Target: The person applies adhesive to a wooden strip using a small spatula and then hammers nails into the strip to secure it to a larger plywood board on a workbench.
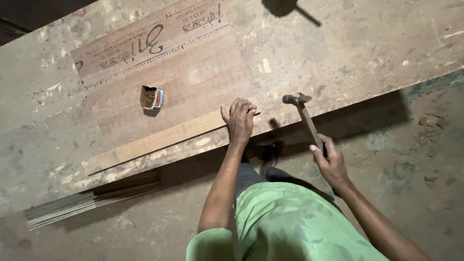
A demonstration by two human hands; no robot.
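My left hand (239,119) presses down on the right end of a pale wooden strip (159,139) that lies along the front of a brown plywood sheet (169,72); its fingertips pinch something small at the strip's end, too small to identify. My right hand (328,162) grips the wooden handle of a hammer (305,118), whose metal head hangs raised just right of the left hand, above the workbench (348,43). A small open cardboard box (151,97) holding what look like nails stands on the plywood to the left.
The bench's front edge runs diagonally from lower left to upper right. Thin wood strips (82,203) lie stacked on the floor under the bench at left. Small wood scraps (430,125) are scattered on the floor at right. My legs stand below the edge.
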